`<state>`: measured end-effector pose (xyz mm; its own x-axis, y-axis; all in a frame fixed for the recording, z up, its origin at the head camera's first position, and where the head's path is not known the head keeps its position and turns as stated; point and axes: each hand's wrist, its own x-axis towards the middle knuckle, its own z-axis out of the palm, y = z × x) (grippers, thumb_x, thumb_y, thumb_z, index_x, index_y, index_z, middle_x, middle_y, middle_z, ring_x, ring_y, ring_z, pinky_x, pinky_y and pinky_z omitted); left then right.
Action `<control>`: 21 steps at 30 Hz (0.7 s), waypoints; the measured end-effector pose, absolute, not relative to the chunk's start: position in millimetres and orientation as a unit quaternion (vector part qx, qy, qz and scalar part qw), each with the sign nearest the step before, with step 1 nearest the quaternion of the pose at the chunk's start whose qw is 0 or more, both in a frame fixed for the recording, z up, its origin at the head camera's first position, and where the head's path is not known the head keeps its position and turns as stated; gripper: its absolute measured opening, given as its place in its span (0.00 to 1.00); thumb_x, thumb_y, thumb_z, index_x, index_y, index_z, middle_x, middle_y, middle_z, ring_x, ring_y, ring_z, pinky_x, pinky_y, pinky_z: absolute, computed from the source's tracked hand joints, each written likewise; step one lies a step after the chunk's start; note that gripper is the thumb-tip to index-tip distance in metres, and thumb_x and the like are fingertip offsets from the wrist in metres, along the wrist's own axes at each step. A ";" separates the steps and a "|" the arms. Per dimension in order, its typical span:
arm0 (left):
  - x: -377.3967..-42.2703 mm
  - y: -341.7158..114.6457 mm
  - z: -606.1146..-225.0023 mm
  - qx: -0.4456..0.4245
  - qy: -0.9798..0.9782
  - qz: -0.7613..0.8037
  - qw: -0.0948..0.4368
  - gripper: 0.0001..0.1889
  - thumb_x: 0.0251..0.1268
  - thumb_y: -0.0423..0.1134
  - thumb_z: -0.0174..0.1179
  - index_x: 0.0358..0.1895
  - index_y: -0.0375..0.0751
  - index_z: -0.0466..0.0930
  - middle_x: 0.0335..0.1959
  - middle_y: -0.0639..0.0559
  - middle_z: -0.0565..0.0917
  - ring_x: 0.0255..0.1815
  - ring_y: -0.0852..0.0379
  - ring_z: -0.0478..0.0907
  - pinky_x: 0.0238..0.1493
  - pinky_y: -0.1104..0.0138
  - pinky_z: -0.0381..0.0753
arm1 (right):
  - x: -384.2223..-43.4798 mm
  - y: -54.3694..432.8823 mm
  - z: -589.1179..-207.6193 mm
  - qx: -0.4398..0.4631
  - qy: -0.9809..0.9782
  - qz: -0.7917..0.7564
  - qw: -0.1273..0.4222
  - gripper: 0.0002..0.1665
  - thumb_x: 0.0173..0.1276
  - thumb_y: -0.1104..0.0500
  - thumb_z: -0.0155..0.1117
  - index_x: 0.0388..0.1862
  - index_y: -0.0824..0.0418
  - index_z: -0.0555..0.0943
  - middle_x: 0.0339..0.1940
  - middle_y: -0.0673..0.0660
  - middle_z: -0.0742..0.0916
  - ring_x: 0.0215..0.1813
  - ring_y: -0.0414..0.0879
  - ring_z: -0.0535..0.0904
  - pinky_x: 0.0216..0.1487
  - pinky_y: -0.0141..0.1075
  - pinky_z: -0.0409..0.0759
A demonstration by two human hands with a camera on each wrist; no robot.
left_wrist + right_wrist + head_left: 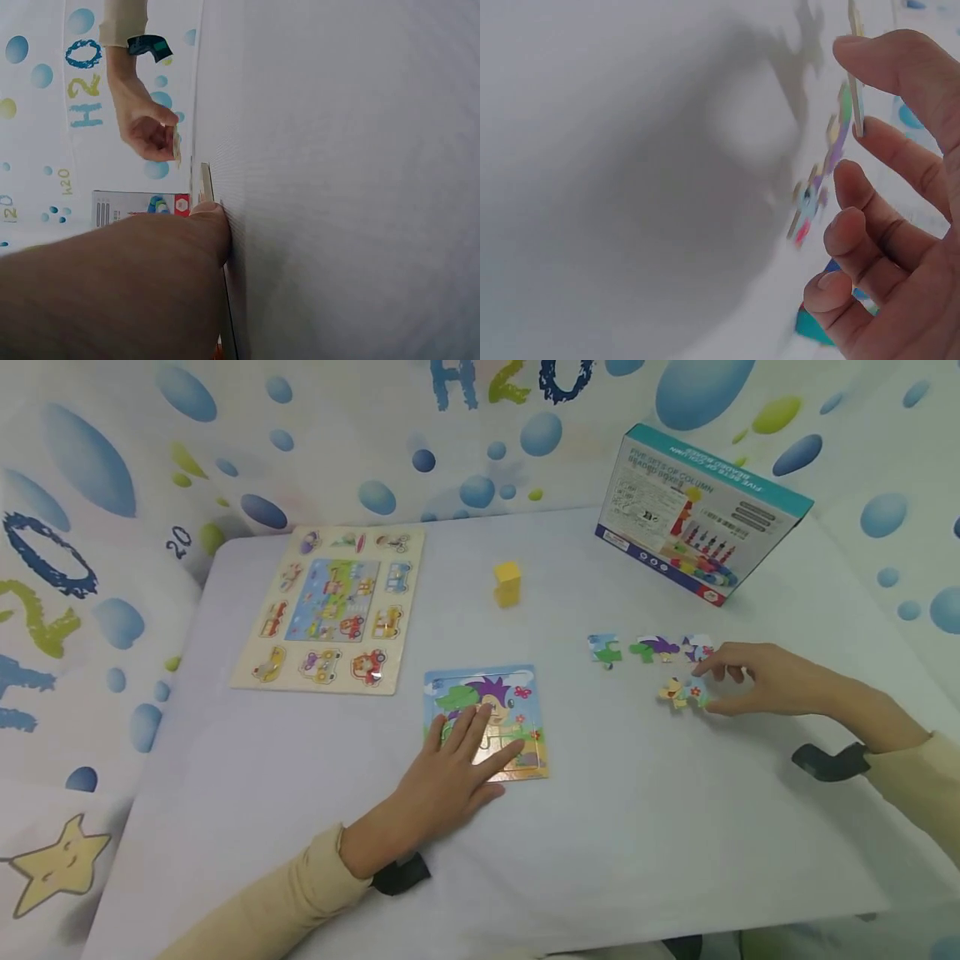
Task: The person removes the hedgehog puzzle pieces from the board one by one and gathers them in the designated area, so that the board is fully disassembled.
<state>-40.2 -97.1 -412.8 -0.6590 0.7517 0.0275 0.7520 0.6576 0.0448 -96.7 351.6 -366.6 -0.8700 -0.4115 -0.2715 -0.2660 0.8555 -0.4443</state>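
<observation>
My left hand [442,774] rests with spread fingers on a small square jigsaw board [528,693] showing a purple-haired cartoon figure. Pale bare backing shows in the lower middle of the board, beside the fingers. To the right, my right hand [757,677] pinches a jigsaw piece [684,692] with a yellow character and a red flower, between thumb and index finger. The right wrist view has that piece [857,97] edge-on and raised off the cloth. Just beyond it lie loose jigsaw pieces: a blue-green one [604,648] and joined-looking purple-and-green ones [656,648].
A wooden peg-style vehicle puzzle [390,652] lies at the back left. Yellow blocks [507,583] are at the back middle. A teal-topped toy box [697,518] stands at the back right, near the patterned backdrop. White cloth [600,843] covers the table.
</observation>
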 end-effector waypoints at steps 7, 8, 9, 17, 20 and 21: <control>-38.8 -98.3 -410.6 -0.407 -0.912 -0.042 -0.015 0.28 0.73 0.56 0.50 0.74 0.60 0.63 0.76 0.33 0.55 0.77 0.37 0.53 0.70 0.39 0.56 | -93.1 375.9 -371.5 -0.171 0.947 -0.202 0.182 0.27 0.55 0.51 0.77 0.54 0.55 0.82 0.34 0.47 0.77 0.36 0.39 0.68 0.33 0.29 0.70; -38.9 -97.9 -410.1 -0.407 -0.912 -0.044 -0.014 0.28 0.73 0.56 0.50 0.74 0.60 0.63 0.76 0.33 0.55 0.77 0.37 0.53 0.70 0.39 0.56 | -92.4 378.6 -372.7 -0.171 0.947 -0.202 0.180 0.27 0.55 0.51 0.78 0.54 0.55 0.82 0.33 0.47 0.77 0.36 0.39 0.68 0.32 0.29 0.70; -39.0 -97.6 -409.6 -0.407 -0.912 -0.044 -0.014 0.28 0.73 0.56 0.50 0.73 0.60 0.63 0.76 0.33 0.55 0.77 0.37 0.54 0.70 0.39 0.56 | -92.0 381.3 -374.0 -0.171 0.948 -0.202 0.178 0.27 0.55 0.52 0.78 0.54 0.55 0.83 0.33 0.46 0.77 0.36 0.38 0.68 0.32 0.29 0.69; -39.5 -96.4 -409.7 -0.411 -0.911 -0.043 -0.001 0.27 0.72 0.56 0.52 0.72 0.60 0.65 0.76 0.33 0.57 0.76 0.37 0.56 0.69 0.39 0.57 | -91.4 391.0 -380.7 -0.168 0.948 -0.205 0.175 0.26 0.54 0.53 0.78 0.53 0.55 0.84 0.31 0.45 0.76 0.35 0.37 0.67 0.31 0.30 0.67; -39.6 -96.7 -410.1 -0.412 -0.910 -0.043 0.003 0.27 0.72 0.56 0.52 0.72 0.60 0.65 0.75 0.33 0.57 0.76 0.37 0.56 0.69 0.39 0.58 | -92.4 392.2 -382.4 -0.164 0.950 -0.201 0.172 0.26 0.55 0.53 0.77 0.53 0.55 0.84 0.30 0.45 0.76 0.34 0.38 0.67 0.31 0.30 0.67; -39.5 -96.9 -409.9 -0.412 -0.910 -0.043 0.003 0.27 0.72 0.56 0.52 0.72 0.60 0.65 0.75 0.33 0.57 0.76 0.37 0.56 0.69 0.39 0.58 | -92.7 392.5 -382.8 -0.162 0.951 -0.199 0.172 0.26 0.55 0.53 0.77 0.53 0.55 0.84 0.30 0.45 0.76 0.34 0.38 0.67 0.31 0.30 0.66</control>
